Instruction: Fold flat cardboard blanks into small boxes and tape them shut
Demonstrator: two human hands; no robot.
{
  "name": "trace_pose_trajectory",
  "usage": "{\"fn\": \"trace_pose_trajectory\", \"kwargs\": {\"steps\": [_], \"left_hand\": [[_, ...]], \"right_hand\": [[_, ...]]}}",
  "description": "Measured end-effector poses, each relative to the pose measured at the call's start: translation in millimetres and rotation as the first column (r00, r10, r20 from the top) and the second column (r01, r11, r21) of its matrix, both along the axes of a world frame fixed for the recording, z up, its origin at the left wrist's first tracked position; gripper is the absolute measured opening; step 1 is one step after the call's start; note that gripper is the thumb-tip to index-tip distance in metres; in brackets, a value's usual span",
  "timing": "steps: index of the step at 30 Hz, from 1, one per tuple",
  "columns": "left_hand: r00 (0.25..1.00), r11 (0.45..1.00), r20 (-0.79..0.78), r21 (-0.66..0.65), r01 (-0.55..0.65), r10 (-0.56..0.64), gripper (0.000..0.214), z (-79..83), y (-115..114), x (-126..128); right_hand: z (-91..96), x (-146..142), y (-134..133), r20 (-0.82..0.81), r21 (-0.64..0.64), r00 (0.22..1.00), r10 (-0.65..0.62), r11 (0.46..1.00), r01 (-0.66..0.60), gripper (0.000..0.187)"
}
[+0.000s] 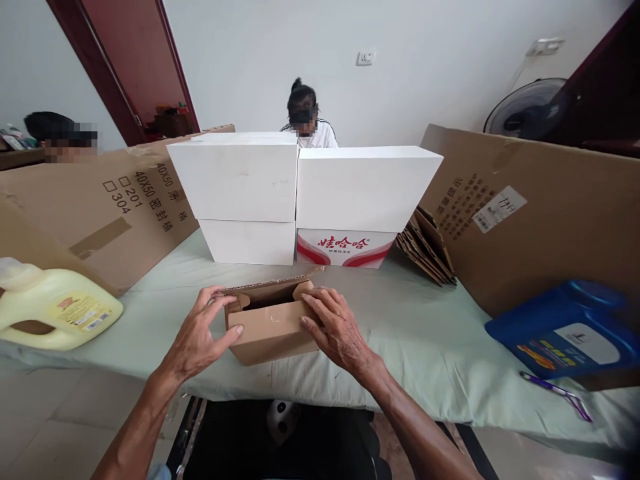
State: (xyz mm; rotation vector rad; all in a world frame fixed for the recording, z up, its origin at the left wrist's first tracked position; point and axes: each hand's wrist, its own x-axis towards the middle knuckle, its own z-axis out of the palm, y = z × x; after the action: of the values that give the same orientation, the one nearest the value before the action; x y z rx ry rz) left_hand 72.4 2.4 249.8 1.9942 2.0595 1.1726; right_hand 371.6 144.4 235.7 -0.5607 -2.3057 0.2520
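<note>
A small brown cardboard box (273,330) stands at the front of the table with its top partly open and a dark gap showing inside. My left hand (203,330) grips its left end, thumb on the near face and fingers over the far left corner. At the right end, my right hand (337,327) holds the box, its fingers bent over the top edge by a small flap and its thumb against the near side. The far top flap tilts up behind the opening. What lies inside the box is hidden.
Behind it are stacked white boxes (235,180) and a white box with red print (345,243). Large cardboard panels (100,207) flank the table (400,320). Folded cardboard (427,250), a yellow jug (65,310), a blue jug (565,330) and a purple tool (555,393) lie around. Two people sit beyond.
</note>
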Motion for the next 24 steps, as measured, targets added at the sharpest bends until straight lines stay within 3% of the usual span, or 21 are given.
{"fn": "trace_pose_trajectory", "kwargs": {"steps": [3, 7, 10, 13, 17, 24], "left_hand": [[0.975, 0.985, -0.221, 0.17, 0.008, 0.03, 0.026, 15.7, -2, 23], [0.926, 0.982, -0.336, 0.02, 0.188, -0.17, 0.033, 30.4, 10, 46], [0.934, 0.972, -0.291, -0.164, 0.166, -0.208, 0.041, 35.9, 26, 51], [0.959, 0.943, -0.16, -0.275, 0.185, -0.235, 0.023, 40.4, 39, 48], [0.959, 0.931, -0.041, -0.256, 0.262, -0.281, 0.015, 42.1, 44, 44], [0.947, 0.923, 0.009, -0.222, 0.314, -0.32, 0.017, 39.2, 46, 40]], "right_hand": [[-0.6, -13, -1, 0.005, -0.006, 1.0, -0.017, 1.0, 0.017, 0.031], [-7.5, -16, -3, -0.023, 0.014, 0.999, -0.028, 1.0, 0.028, 0.027], [-8.4, -16, -4, -0.041, 0.015, 0.999, -0.023, 1.0, 0.024, 0.025], [-8.6, -17, -5, -0.063, 0.004, 0.998, -0.015, 1.0, 0.015, 0.024], [-10.6, -18, -4, -0.089, 0.014, 0.996, -0.014, 1.0, 0.015, 0.024], [-11.9, -18, -4, -0.068, -0.004, 0.997, -0.031, 1.0, 0.031, 0.025]]}}
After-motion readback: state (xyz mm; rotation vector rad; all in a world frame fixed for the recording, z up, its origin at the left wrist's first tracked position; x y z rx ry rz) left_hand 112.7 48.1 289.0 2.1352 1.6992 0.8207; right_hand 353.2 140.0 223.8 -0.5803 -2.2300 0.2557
